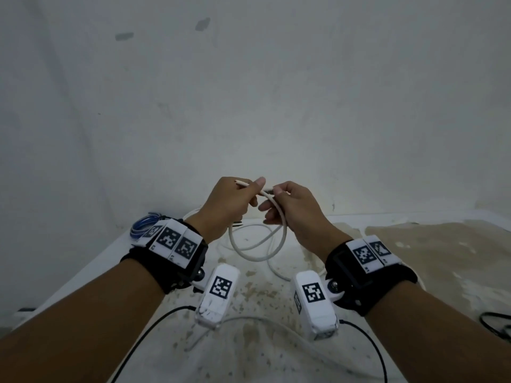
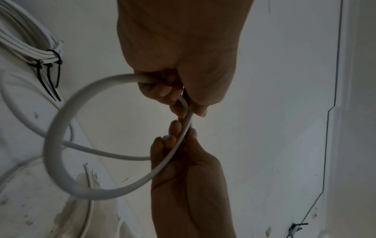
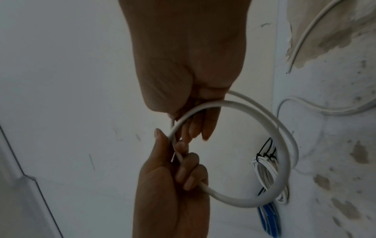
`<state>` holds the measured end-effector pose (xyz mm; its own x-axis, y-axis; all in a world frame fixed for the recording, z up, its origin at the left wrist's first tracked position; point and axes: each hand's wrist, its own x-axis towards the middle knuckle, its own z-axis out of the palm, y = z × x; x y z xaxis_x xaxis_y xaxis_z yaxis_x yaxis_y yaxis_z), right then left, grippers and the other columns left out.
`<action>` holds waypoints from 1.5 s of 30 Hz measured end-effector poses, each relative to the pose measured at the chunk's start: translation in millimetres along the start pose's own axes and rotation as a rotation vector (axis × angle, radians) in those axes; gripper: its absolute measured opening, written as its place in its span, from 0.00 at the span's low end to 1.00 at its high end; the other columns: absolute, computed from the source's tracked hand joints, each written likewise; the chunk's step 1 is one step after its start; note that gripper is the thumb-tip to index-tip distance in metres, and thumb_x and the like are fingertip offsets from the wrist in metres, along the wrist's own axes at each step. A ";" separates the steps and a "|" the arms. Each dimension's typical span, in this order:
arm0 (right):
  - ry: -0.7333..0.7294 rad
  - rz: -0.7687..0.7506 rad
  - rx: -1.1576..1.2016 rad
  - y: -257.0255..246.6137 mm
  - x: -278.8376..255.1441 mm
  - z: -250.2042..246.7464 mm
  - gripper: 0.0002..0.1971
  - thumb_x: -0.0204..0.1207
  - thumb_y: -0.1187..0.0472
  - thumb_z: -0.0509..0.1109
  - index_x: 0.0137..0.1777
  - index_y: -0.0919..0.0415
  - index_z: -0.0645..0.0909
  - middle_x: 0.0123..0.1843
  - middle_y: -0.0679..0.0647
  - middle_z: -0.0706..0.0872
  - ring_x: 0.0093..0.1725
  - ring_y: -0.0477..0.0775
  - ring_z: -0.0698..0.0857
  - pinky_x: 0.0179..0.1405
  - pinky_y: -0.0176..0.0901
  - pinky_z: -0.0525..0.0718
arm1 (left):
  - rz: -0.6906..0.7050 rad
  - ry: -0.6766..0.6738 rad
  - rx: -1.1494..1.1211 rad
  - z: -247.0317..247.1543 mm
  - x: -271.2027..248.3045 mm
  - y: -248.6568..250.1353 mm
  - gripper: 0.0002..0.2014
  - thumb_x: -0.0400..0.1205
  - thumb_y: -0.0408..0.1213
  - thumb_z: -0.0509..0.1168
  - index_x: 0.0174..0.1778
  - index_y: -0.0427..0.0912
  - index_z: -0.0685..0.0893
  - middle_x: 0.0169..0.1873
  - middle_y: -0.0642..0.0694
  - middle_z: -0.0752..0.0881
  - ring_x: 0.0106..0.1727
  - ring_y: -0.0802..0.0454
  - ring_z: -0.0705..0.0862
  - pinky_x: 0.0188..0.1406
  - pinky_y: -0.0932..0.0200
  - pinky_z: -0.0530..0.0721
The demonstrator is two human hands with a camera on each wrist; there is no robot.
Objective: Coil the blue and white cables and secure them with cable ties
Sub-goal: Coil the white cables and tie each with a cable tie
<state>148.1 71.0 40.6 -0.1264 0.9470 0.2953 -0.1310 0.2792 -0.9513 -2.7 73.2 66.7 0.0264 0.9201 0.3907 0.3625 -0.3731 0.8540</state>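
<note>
Both hands are raised above the table and hold one white cable bent into a single loop that hangs below them. My left hand pinches it near its free end, which pokes out past the thumb. My right hand grips the same cable just beside it. In the left wrist view the loop curves from my left hand round to my right hand. A tied blue coil lies behind my left wrist. A white coil bound with black cable ties lies on the table.
The white table has brown stains, mostly on its right half. The rest of the white cable trails across it. A white wall stands close behind. A black cord lies at the right edge.
</note>
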 end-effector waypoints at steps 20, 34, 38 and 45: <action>-0.088 -0.261 -0.759 -12.7 12.9 -12.2 0.16 0.80 0.45 0.69 0.41 0.58 0.84 0.31 0.48 0.86 0.30 0.46 0.86 0.38 0.43 0.85 | 0.156 0.156 0.138 7.3 -2.7 -7.0 0.32 0.81 0.56 0.67 0.25 0.28 0.75 0.20 0.45 0.72 0.23 0.52 0.68 0.31 0.54 0.70; 0.084 0.180 0.186 -17.6 22.5 -11.9 0.15 0.87 0.56 0.60 0.38 0.59 0.73 0.18 0.47 0.65 0.16 0.46 0.63 0.22 0.39 0.74 | 0.067 0.285 0.407 -0.3 0.5 -9.9 0.33 0.83 0.66 0.51 0.46 0.36 0.82 0.42 0.40 0.86 0.45 0.42 0.84 0.49 0.46 0.83; 0.364 0.044 0.482 -27.3 33.3 -18.8 0.16 0.89 0.55 0.57 0.39 0.59 0.72 0.20 0.49 0.66 0.18 0.47 0.65 0.23 0.40 0.81 | -0.254 0.002 0.439 11.9 -31.2 4.2 0.34 0.86 0.63 0.46 0.33 0.38 0.80 0.33 0.42 0.85 0.36 0.41 0.85 0.41 0.51 0.84; 0.413 -0.063 0.361 -20.0 16.1 3.2 0.17 0.90 0.54 0.56 0.40 0.60 0.73 0.24 0.51 0.66 0.19 0.47 0.66 0.23 0.41 0.79 | -0.625 0.212 -0.967 47.7 -14.2 23.2 0.12 0.87 0.24 0.51 0.60 0.22 0.76 0.44 0.27 0.85 0.39 0.38 0.86 0.45 0.45 0.89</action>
<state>145.5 80.1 64.7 0.2796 0.9339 0.2226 -0.4635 0.3344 -0.8206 49.8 57.1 64.6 -0.0941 0.9714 -0.2179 -0.6048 0.1180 0.7876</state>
